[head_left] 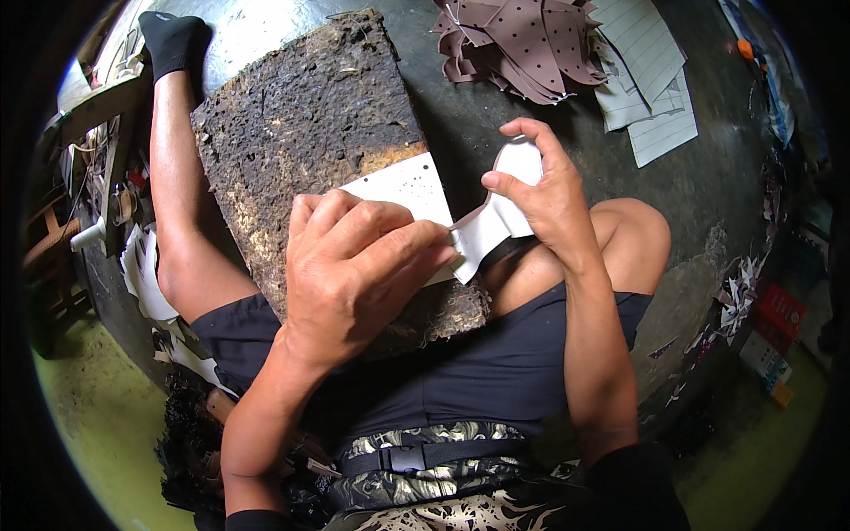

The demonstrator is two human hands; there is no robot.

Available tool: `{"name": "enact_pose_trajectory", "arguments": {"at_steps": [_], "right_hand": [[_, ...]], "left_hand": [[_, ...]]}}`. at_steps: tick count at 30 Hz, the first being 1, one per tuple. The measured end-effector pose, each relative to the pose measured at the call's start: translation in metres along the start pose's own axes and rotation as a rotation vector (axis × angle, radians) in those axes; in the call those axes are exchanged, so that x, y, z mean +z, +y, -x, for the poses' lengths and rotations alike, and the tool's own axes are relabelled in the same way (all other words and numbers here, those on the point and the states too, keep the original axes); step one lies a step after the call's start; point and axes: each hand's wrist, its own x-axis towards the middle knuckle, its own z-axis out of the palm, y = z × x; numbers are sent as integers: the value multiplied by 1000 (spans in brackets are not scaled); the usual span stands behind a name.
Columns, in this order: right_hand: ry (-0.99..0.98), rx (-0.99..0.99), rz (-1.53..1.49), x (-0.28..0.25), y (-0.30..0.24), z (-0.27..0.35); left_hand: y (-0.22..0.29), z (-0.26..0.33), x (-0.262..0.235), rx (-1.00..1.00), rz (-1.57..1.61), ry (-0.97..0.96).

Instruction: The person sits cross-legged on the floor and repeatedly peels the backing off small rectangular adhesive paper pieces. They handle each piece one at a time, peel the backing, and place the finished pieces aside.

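A rough, dark-crusted board [301, 106] lies slanted across my lap. On its near right part rests a flat white sheet [412, 188] with small dark holes. My left hand [354, 257] is over this sheet, thumb and index finger pinched at the narrow end of a white cut piece [491, 226]; the exact grip is partly hidden. The cut piece looks like thin leather or synthetic sheet and bends up past the board's right edge. Its rounded upper end is in my right hand [549, 181], between thumb and curled fingers.
Brown cut pieces with dark dots [522, 44] are heaped on the dark floor beyond the board. Beside them lie white lined sheets [655, 97]. A wooden frame [97, 111] stands at the left. White scraps [735, 296] and a red packet [779, 319] are at the right.
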Motion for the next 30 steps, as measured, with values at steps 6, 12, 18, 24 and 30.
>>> {"name": "enact_pose_trajectory", "arguments": {"at_steps": [6,12,18,24,30], "right_hand": [[26,-2,17,-5,0,1],[14,67,32,-8,-4,2],[26,61,48,-10,-5,3],[59,56,99,-12,-3,2],[270,10,307,-27,-11,8]], "left_hand": [[2,-1,6,3,-7,43],[5,1,6,-2,-28,71],[1,4,9,40,-51,100],[8,7,5,54,-162,24],[18,-1,-6,0,-190,-114]]}}
